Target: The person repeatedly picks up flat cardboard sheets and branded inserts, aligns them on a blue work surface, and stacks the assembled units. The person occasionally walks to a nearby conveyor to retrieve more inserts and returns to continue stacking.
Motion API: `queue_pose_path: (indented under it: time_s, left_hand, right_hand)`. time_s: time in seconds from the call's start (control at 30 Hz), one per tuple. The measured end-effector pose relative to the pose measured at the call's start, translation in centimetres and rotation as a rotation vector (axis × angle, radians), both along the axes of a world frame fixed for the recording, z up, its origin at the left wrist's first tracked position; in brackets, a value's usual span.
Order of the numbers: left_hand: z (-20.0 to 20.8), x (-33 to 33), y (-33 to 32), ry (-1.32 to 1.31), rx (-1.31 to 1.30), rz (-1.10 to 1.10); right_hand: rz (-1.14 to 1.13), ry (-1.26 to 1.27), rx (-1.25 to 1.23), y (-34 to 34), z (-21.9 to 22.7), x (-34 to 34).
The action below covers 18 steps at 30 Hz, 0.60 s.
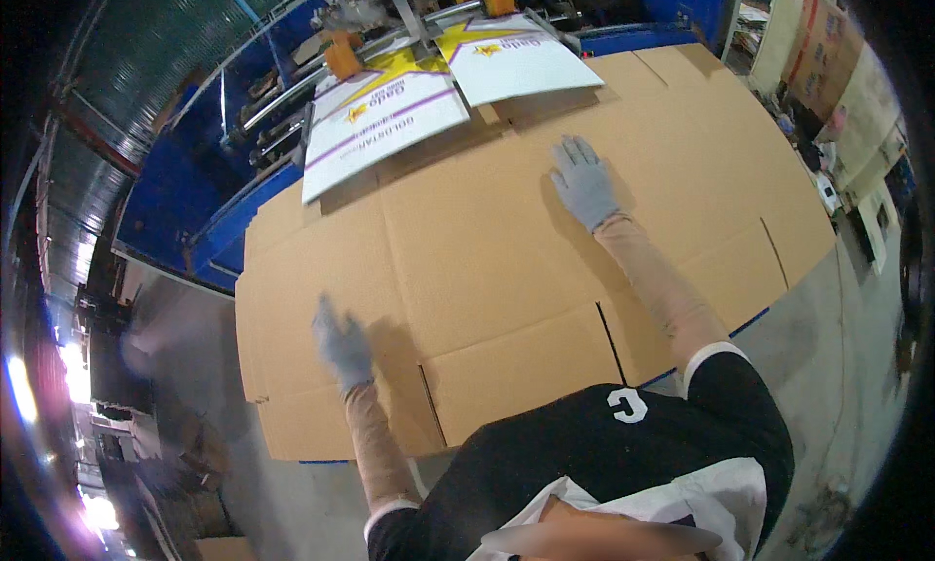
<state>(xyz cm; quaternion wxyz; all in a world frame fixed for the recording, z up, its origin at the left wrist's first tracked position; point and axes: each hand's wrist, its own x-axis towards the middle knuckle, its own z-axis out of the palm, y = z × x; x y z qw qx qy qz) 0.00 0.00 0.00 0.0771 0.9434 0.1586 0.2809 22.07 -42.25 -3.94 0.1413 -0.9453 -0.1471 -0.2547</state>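
A large flat sheet of brown cardboard (487, 259), creased and with slots cut at its near edge, lies spread out before me. My right hand (586, 185), in a grey glove, is on or just over its far middle, fingers stretched and thumb apart. Over the near left part is my left hand (344, 349), also gloved, a little blurred, its fingers extended; it holds nothing. Whether each palm touches the cardboard I cannot tell. Two white printed panels with yellow and purple marks, a left panel (390, 137) and a right panel (526, 69), overlap the sheet's far edge.
Beyond the panels stands a blue machine (185, 205) with metal rods and orange rollers (343, 56). At the far right is a pale cabinet (877, 123) with brown cardboard (823, 55) against it. Grey floor (779, 386) shows around the sheet.
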Motion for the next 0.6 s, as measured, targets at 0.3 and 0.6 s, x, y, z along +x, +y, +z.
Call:
queue_pose_path:
  time_s: [0.3,0.6]
  left_hand:
    - [-6.5,-17.4,11.8,0.153,-0.344,0.932]
    - [-8.5,-23.2,17.9,-1.014,-1.205,0.447]
  right_hand:
    - [0.168,0.067,0.085,-1.5,0.7,-12.0]
    - [0.094,0.135,0.184,-2.4,0.6,-17.7]
